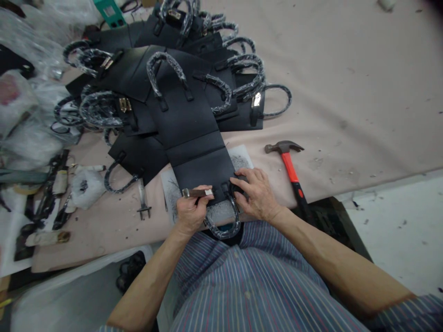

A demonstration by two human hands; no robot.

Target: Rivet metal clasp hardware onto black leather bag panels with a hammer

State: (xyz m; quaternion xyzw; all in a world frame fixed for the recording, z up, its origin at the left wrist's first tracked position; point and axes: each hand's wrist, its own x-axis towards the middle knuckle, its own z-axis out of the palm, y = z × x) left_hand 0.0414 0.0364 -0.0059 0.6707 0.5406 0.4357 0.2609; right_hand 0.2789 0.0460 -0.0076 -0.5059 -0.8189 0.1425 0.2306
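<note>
Surface (339, 101) spreads wide beyond the hammer (290, 168); at its near edge lies a black panel (204, 170), its handle (223, 233) overhanging. The left hand (190, 214) is closed round a brown tool (196, 193); the right hand (256, 196), half curled, touches the panel's corner. Whether it pinches anything cannot be told.

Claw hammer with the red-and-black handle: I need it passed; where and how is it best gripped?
Probably by its black grip, from the near side with the right hand: the handle slants that way, its end past the edge of the beige table.
</note>
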